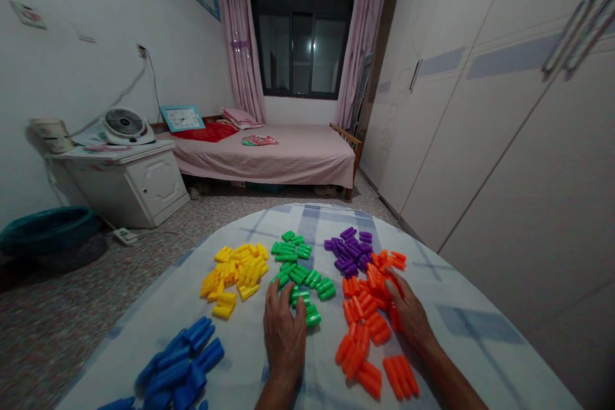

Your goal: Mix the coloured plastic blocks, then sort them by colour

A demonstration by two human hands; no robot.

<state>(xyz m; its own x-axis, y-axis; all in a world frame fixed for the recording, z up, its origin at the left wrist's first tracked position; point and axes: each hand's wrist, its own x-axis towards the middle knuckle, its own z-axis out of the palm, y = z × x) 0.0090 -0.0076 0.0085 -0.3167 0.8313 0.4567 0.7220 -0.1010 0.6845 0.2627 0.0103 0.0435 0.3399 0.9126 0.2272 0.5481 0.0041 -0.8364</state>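
Observation:
Piles of small plastic pegs lie sorted by colour on a checked cloth. My left hand rests flat with fingers stretched onto the near end of the green pile. My right hand lies with fingers extended against the right side of the orange pile, touching the pegs. Neither hand grips anything. A yellow pile sits to the left, a purple pile at the far middle, and a blue pile at the near left.
The cloth-covered surface drops off at its rounded far edge. Beyond are a bed, a white cabinet with a fan at left, a teal basin on the floor and wardrobe doors at right.

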